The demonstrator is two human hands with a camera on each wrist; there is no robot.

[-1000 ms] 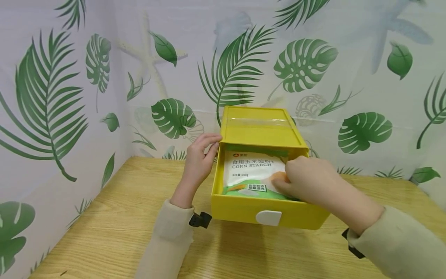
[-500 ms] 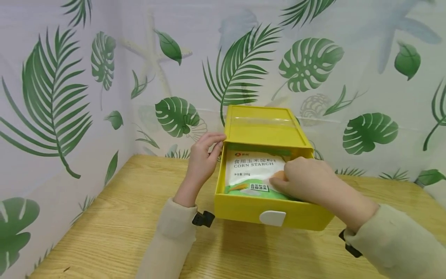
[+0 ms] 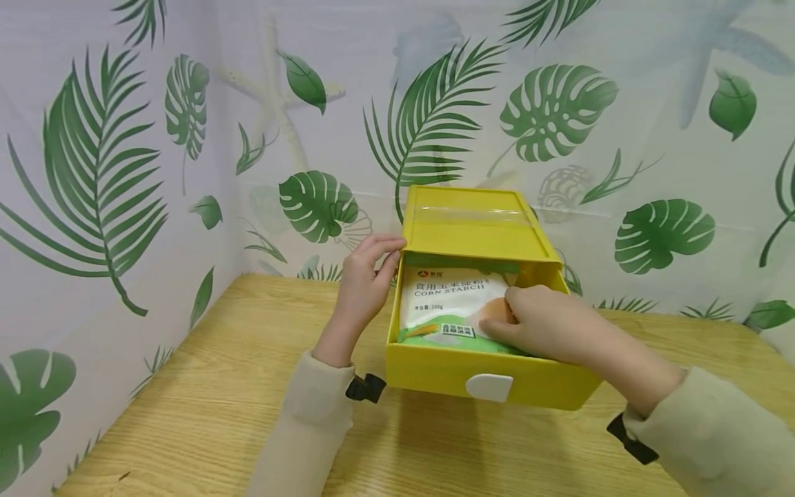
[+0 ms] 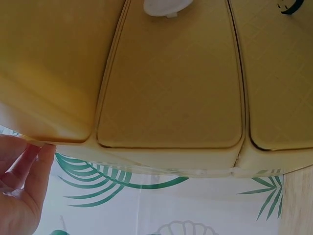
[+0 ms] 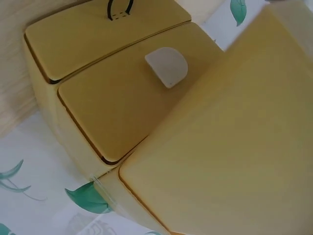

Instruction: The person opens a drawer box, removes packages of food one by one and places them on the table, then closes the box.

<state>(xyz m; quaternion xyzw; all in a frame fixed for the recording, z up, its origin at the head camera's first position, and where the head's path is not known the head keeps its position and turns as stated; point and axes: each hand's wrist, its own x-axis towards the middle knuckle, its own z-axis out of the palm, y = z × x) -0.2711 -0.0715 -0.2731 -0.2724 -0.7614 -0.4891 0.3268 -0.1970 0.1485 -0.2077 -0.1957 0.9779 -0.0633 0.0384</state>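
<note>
A white and green bag of corn starch (image 3: 447,304) lies in the pulled-out top drawer (image 3: 428,369) of a yellow drawer cabinet (image 3: 478,235). My right hand (image 3: 553,324) reaches into the drawer and grips the bag's right side, thumb on the printed front, other fingers hidden behind. At the cabinet's upper left edge, my left hand (image 3: 366,276) holds on with fingertips and thumb. The left wrist view shows the fingertips of that hand (image 4: 22,181) right at the edge. In the right wrist view the drawer (image 5: 234,156) blocks sight of my right hand.
Two lower drawers are closed in the right wrist view, one with a white tab handle (image 5: 168,66), one with a black loop (image 5: 120,6). The cabinet stands on a wooden table (image 3: 205,373), before a leaf-patterned cloth (image 3: 348,138).
The bag's front has buckled slightly under my right hand, its lettering more wavy. My left hand stays at the cabinet's edge. The head view has shifted a little.
</note>
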